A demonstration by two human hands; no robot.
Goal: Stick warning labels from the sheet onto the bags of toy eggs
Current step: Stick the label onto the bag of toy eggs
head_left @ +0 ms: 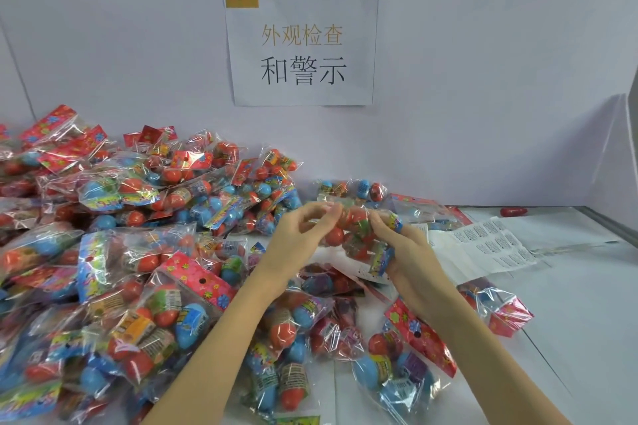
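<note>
I hold a clear bag of red and blue toy eggs (355,235) above the table, between both hands. My left hand (297,238) pinches the bag's upper left edge with thumb and fingers. From below and on the right, my right hand (404,248) grips the bag with its fingers curled round it. To the right, behind my right hand, the white sheet of warning labels (493,245) lies flat on the table. A big heap of egg bags (121,235) covers the left half of the table.
More egg bags (393,373) lie near me at the centre and one (497,307) to the right. A loose red egg (513,211) rests at the back right by the wall. A paper sign (302,48) hangs on the wall. The table's metal edge (607,224) runs along the right.
</note>
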